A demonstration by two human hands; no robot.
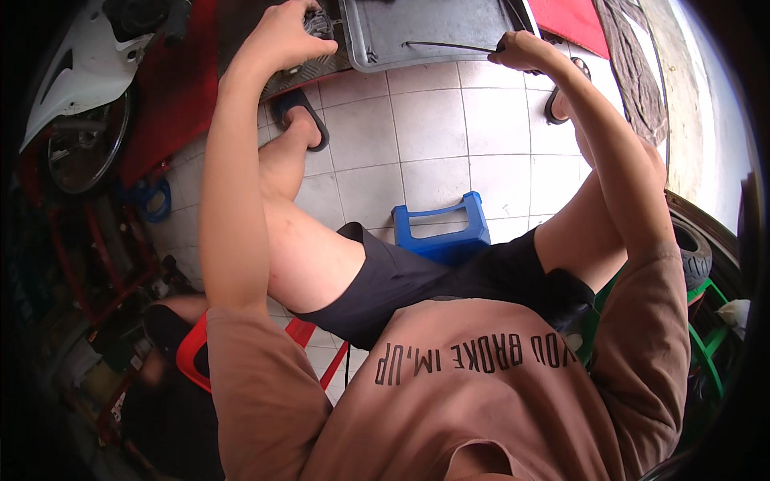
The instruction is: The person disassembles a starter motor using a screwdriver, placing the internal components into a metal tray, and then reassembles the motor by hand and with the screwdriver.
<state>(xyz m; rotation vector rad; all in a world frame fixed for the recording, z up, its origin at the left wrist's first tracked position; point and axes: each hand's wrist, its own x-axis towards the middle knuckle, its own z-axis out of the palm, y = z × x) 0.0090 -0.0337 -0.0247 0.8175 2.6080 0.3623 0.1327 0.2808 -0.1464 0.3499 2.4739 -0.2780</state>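
My left hand [277,40] is at the upper left, its fingers and thumb curved around a grey metal part [320,26] beside the tray. The far side of that part and some fingertips are cut off or hidden. My right hand [527,53] is closed at the tray's near right corner. From it a thin dark rod-shaped tool [453,47] points left over the tray, with a small bent-looking tip. The grey metal tray [437,24] has a raised rim, and a small dark piece [370,56] lies in its near left corner.
A blue plastic stool [441,228] stands on white floor tiles between my legs. A white motorcycle [88,68] is at the far left, near a red mat [172,104]. A dark cloth [638,80] lies at the right, with a tyre [693,255] farther back. Someone's leg [180,309] shows at lower left.
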